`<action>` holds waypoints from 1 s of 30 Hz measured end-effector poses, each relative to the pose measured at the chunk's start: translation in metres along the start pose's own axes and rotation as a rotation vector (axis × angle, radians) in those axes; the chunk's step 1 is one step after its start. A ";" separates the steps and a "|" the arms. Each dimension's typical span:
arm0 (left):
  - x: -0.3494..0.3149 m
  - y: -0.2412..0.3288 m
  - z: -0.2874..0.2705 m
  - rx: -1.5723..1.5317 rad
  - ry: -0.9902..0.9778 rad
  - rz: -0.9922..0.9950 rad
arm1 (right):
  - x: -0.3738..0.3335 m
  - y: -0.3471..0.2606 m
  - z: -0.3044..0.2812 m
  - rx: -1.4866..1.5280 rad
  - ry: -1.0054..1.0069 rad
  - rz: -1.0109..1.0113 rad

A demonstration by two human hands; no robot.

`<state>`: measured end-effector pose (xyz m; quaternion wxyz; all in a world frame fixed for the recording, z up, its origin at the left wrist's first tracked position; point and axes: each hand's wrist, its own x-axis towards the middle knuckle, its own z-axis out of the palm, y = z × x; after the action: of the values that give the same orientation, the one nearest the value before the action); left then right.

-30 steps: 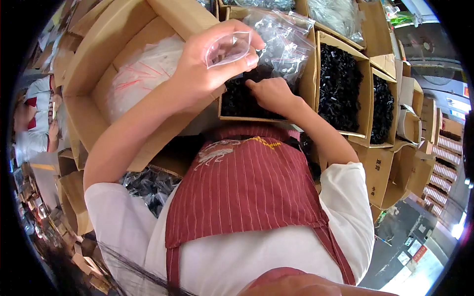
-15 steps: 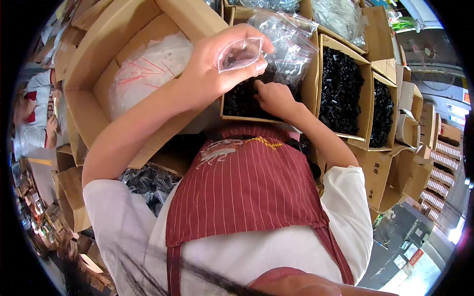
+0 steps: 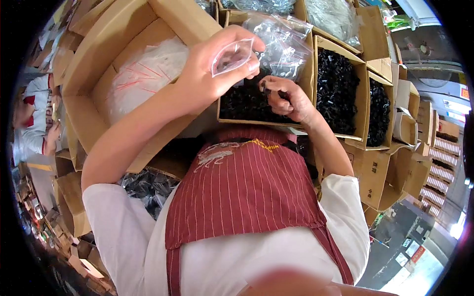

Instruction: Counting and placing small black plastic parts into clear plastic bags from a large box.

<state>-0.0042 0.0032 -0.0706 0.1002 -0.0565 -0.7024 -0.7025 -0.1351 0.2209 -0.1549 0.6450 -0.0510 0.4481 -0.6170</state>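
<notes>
My left hand (image 3: 210, 66) is closed around a small clear zip bag (image 3: 233, 56), its mouth spread wide and facing up. Close to its right, my right hand (image 3: 290, 98) is raised a little over a cardboard box of small black parts (image 3: 242, 106). Its fingers are curled in a pinch on small black parts (image 3: 268, 89); their exact shape is too small to make out. Behind both hands, clear bags with small contents (image 3: 286, 42) lie in the far part of the same box.
To the left stands a large carton (image 3: 91, 93) with flat clear bags with red strips (image 3: 143, 79). More black parts fill boxes (image 3: 337, 91) on the right. Dark wrapped pieces (image 3: 148, 187) lie in a box by my left elbow. Another person (image 3: 39, 116) is at far left.
My right hand has come up out of the black parts, its fingers now curled around some of them. My left hand and the bag have shifted slightly left.
</notes>
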 end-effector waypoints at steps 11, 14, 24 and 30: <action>0.000 0.004 0.004 -0.004 0.050 -0.027 | 0.002 0.021 0.004 0.659 -0.555 -0.051; 0.001 0.003 0.004 -0.017 0.055 -0.008 | 0.006 0.021 0.008 0.654 -0.584 -0.083; 0.001 0.003 0.006 0.031 0.034 -0.007 | 0.019 0.020 0.004 0.669 0.077 -0.307; -0.001 0.007 0.007 0.026 0.051 -0.029 | -0.003 0.003 0.039 0.879 -0.044 -0.303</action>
<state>-0.0025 0.0101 -0.0643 0.1085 -0.0273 -0.7093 -0.6960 -0.1077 0.2054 -0.1320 0.5175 0.1493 0.1175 -0.8344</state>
